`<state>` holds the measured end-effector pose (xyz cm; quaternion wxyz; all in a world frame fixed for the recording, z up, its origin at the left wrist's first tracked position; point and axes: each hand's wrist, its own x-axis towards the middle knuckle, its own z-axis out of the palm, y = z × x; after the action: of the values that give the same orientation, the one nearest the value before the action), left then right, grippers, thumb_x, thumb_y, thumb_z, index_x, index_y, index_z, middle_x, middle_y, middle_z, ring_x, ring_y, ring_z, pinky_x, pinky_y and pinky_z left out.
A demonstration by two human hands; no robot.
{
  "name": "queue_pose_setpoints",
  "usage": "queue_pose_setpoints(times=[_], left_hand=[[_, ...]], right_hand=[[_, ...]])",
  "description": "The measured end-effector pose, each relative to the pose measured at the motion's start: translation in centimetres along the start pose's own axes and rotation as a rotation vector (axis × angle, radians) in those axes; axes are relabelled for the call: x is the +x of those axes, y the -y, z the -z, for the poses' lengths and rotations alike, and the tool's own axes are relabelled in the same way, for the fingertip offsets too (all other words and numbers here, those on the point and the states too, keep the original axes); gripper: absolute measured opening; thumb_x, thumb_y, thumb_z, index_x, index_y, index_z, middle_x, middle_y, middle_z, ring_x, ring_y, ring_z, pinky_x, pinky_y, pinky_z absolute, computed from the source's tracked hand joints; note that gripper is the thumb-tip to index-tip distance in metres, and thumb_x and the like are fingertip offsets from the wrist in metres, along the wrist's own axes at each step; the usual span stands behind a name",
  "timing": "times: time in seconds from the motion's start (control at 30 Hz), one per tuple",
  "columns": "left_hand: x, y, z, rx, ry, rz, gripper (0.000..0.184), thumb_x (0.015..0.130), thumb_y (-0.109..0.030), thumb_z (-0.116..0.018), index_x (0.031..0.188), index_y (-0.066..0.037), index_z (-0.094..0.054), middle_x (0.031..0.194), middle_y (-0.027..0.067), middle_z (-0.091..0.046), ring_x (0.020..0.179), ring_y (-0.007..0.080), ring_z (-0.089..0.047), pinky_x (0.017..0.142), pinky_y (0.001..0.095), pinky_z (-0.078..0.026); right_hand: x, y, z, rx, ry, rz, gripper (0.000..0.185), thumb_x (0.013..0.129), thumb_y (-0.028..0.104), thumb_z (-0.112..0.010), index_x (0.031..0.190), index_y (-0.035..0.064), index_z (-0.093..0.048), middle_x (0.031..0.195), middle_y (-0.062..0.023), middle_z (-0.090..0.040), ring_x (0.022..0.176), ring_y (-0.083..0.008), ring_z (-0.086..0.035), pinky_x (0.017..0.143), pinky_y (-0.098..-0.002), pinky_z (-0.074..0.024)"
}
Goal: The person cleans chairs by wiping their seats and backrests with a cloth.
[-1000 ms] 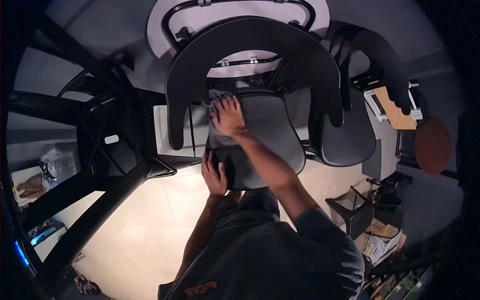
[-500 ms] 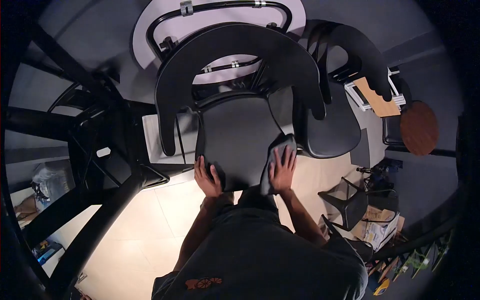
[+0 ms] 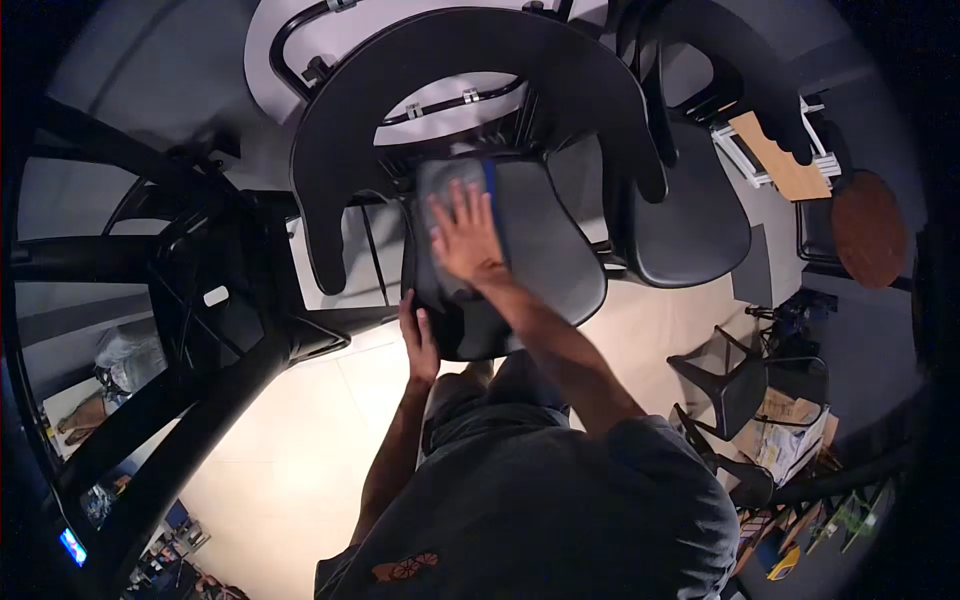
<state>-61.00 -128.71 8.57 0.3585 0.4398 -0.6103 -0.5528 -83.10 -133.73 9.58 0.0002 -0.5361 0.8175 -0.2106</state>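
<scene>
A black chair with a curved backrest (image 3: 470, 38) stands in front of me, and its smooth dark seat (image 3: 550, 240) faces up. On the left half of the seat lies a grey cloth (image 3: 438, 182) with a blue edge. My right hand (image 3: 467, 235) presses flat on this cloth, fingers spread, its forearm crossing the seat's front. My left hand (image 3: 420, 340) rests against the seat's front left edge, fingers stretched out and thumb apart. Part of the cloth is hidden under the right hand.
Another black chair (image 3: 690, 225) stands close on the right. Behind is a pale round tabletop (image 3: 270, 55) with black tubing. Dark frames (image 3: 210, 400) rise on the left. Farther right are a brown round stool top (image 3: 868, 228) and a small black chair (image 3: 725, 385).
My right hand has slid the cloth from the seat's front right corner to its back left area. My left hand stays at the left edge. The view has shifted slightly.
</scene>
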Motion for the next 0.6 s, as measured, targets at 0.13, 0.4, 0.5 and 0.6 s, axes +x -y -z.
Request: queue_pose_setpoints(times=[0.13,0.4,0.5,0.6], left_hand=[[1.2,-3.3,1.4,0.088,-0.085,0.047,0.054,0.117,-0.033,-0.046,0.16,0.001,-0.04,0.161,0.0227,-0.045,0.143,0.0356,-0.048,0.122,0.0434,-0.036],[2.3,-1.4,0.0,0.225,-0.003,-0.139,0.053,0.115,-0.026,-0.047,0.16,0.002,-0.038,0.16,0.0215,-0.047,0.144,0.0358,-0.048,0.122,0.0437,-0.035],[2.0,-1.4,-1.2,0.309,0.081,-0.074,0.054,0.114,-0.024,-0.048,0.16,0.002,-0.037,0.16,0.0205,-0.047,0.146,0.0353,-0.047,0.122,0.0452,-0.036],[1.8,-1.6,-1.8,0.307,0.041,-0.125,0.055,0.116,-0.032,-0.039,0.16,0.002,-0.039,0.16,0.0189,-0.048,0.145,0.0344,-0.048,0.123,0.0434,-0.035]], right_hand=[[-8.6,5.4,-0.7,0.17,0.128,0.275,0.071,0.095,0.034,-0.065,0.162,0.0164,-0.047,0.175,-0.0204,-0.03,0.158,-0.0517,-0.028,0.129,-0.064,-0.0209],[-18.8,-9.2,11.3,0.088,0.219,0.399,0.061,0.104,0.039,-0.056,0.164,0.0287,-0.047,0.176,-0.0065,-0.034,0.162,-0.0373,-0.029,0.129,-0.0594,-0.022],[-18.3,-15.6,12.4,-0.06,0.169,0.127,0.065,0.105,0.042,-0.051,0.167,0.026,-0.043,0.179,-0.0095,-0.027,0.163,-0.0421,-0.024,0.129,-0.0609,-0.0185],[-15.8,-14.5,10.4,-0.099,0.119,0.087,0.067,0.104,0.042,-0.052,0.167,0.0232,-0.042,0.179,-0.0138,-0.025,0.161,-0.0468,-0.024,0.129,-0.0626,-0.0191]])
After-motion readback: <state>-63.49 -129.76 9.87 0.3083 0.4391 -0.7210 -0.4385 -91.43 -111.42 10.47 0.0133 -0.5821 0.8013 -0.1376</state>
